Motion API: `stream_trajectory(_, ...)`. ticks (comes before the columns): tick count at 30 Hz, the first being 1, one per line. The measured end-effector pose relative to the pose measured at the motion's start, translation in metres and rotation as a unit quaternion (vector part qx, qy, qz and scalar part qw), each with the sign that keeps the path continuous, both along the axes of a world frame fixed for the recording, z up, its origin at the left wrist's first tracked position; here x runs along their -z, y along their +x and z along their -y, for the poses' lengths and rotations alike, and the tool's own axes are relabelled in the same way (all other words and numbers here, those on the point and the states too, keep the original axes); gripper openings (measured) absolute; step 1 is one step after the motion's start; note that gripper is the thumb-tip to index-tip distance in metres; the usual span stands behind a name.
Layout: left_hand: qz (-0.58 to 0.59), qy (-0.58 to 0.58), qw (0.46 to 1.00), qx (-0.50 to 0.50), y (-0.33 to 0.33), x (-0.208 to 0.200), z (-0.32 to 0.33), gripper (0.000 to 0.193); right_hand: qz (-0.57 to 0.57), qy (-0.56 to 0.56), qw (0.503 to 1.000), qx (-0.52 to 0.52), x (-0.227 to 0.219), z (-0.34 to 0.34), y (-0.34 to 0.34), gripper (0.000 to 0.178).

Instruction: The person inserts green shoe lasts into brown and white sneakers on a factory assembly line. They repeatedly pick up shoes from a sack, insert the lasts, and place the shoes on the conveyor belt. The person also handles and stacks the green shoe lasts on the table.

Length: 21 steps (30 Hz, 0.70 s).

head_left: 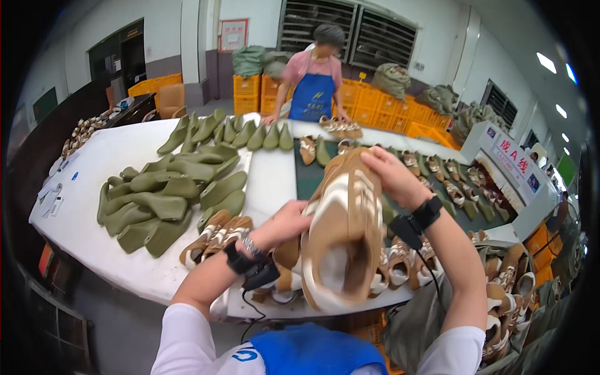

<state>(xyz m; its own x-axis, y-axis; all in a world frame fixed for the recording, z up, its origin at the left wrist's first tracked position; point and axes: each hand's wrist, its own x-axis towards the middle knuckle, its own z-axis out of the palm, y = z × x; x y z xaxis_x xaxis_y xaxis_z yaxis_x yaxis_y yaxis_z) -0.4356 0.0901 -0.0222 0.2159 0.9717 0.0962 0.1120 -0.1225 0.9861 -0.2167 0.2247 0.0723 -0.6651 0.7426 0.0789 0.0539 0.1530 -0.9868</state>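
Observation:
Close in front of me I hold up a tan and white shoe upper (340,234), its ankle opening turned toward me. My left hand (286,226) grips its left side; the fingertips are hidden behind it. At its toe end, my right hand (395,178) pinches the right edge, thumb on top. Several matching shoe uppers (215,236) stand on the table by my left wrist, and more uppers (400,265) line the near edge below my right hand. A pile of olive green shoe lasts (165,194) lies to the left on the white table (75,200).
A green conveyor belt (305,175) carries uppers and lasts on the right. Across the table stands a person in a blue apron (314,94), a hand near some uppers. Orange crates (381,111) line the back wall. A sack of uppers (509,300) sits at my right.

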Motion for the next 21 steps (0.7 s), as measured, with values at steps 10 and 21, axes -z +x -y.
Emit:
stream_trajectory(10,0.219,-0.132,0.96,-0.117,-0.117,0.028,-0.018,0.037,-0.352,-0.246,0.9,0.08,0.029,-0.095,0.052,0.033)
stream_trajectory(21,-0.076,0.007,0.997,0.021,-0.132,0.004,-0.053,0.031,-0.022,0.095,0.995,-0.029,0.041,-0.059,-0.123,0.044)
